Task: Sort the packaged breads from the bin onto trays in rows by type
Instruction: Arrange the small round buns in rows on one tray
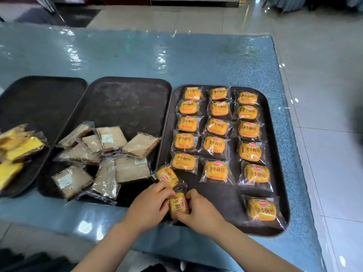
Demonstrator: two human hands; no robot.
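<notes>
Both hands up close, left hand (150, 205) and right hand (198, 210), fingers curled and pinching one small orange bun in a clear wrapper (178, 206) from either side, right at the near-left corner of the dark oblong right-hand tray (279, 193). Same tray loaded with three rows of identical orange buns (216, 126), yellow label reading 小面包 under a red oval logo too small to read, plus one flipped stray bun (167, 176) on the left rim. Jumbled brown sliced-bread packs with pale stickers (102, 158) on the dark middle tray (127, 101), yellow cake packs (17, 152) on the dark left tray (39, 95), all on a blue plastic-covered table (137, 55).
</notes>
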